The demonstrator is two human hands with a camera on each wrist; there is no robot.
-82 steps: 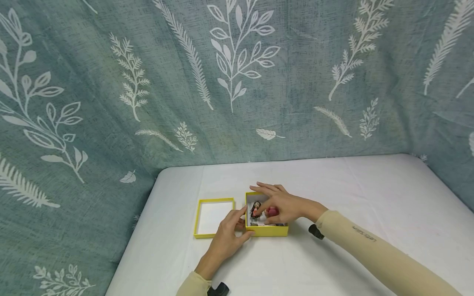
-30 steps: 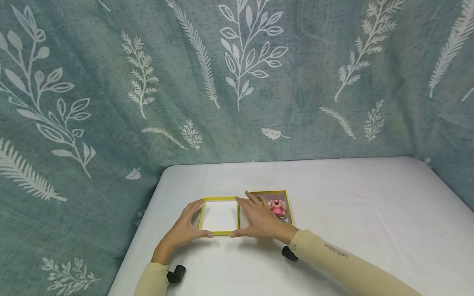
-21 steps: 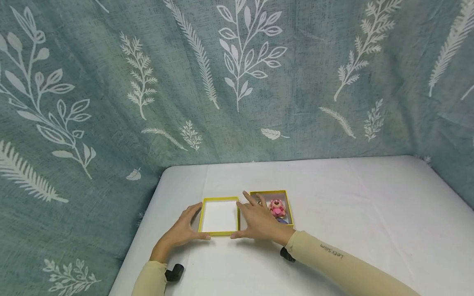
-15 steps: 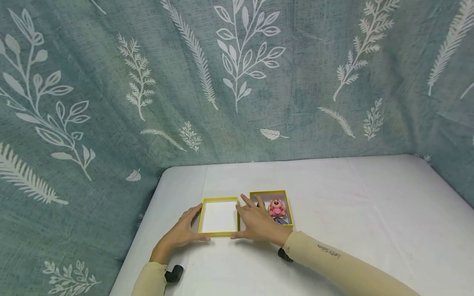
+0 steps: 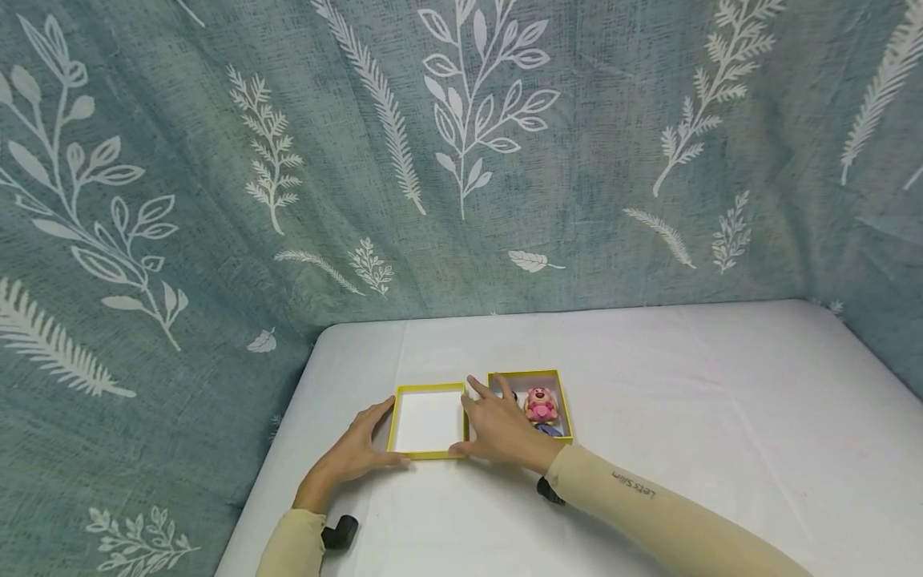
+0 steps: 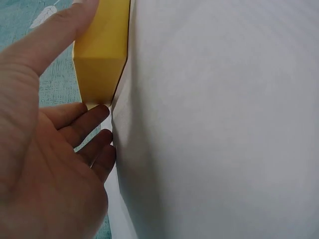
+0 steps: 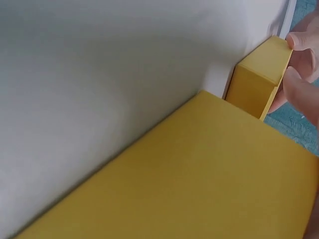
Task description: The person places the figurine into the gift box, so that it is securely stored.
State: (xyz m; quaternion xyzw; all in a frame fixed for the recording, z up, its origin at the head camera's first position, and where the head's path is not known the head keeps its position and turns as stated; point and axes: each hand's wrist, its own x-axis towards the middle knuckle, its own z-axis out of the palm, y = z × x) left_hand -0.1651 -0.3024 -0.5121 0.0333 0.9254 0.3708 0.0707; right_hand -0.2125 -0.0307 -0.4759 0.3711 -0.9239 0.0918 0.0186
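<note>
A square yellow-rimmed box lid (image 5: 429, 456) lies on the white table with its white inside facing up. My left hand (image 5: 355, 449) grips its left side, thumb along the near edge and fingers at the far left. On the right, my right hand (image 5: 497, 429) holds the lid, its thumb at the near right corner and index finger against the side. The open yellow box (image 5: 566, 405) stands just right of the lid, partly covered by this hand. Inside it lies a pink bear figure (image 5: 541, 406) above a bluish-purple item (image 5: 548, 430); a dark-haired figure is mostly hidden by fingers.
The white tablecloth (image 5: 685, 417) spreads around the lid and box. Behind the table hangs a blue-green leaf-patterned curtain (image 5: 591, 160). A black wrist camera (image 5: 340, 533) sits at the left wrist. In the right wrist view the box's yellow wall (image 7: 184, 174) fills the foreground.
Both hands have left the toy box and moved left to the lid. The pink bear, earlier under the right hand, now shows in the box. Lately the right thumb has come onto the lid's corner.
</note>
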